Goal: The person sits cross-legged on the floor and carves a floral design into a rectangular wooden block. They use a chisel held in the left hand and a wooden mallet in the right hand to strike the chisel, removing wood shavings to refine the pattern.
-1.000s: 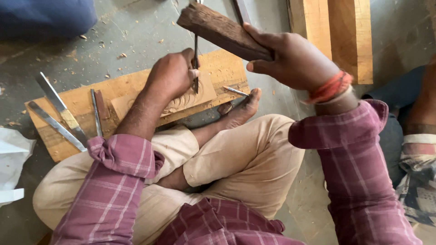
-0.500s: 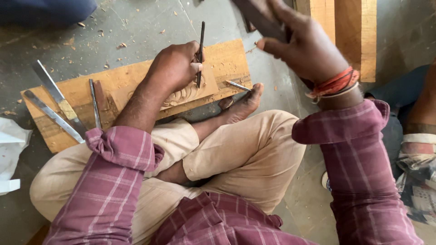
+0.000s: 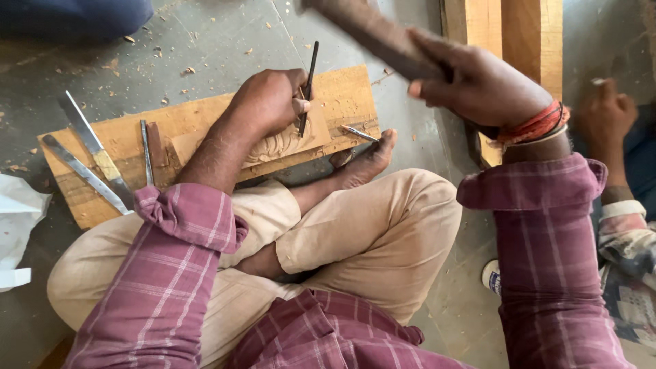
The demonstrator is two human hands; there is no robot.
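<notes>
We are carving a board on the floor with chisel and mallet.

Near us, our left hand (image 3: 270,102) is closing tight round the thin, stiff chisel (image 3: 308,85), gripped low, tip on the board (image 3: 205,137); farther off, our right hand (image 3: 478,85) is clenching the heavy, hard wooden mallet (image 3: 372,34) by its end, raised above the board.

Matt dark metal chisel (image 3: 309,85), rough wooden mallet (image 3: 372,34), pale bare-wood carved board (image 3: 205,130).

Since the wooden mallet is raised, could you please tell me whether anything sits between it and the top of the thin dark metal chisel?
Nothing visible does: open air separates the wooden mallet in the right hand from the thin dark metal chisel in the left hand.
</notes>
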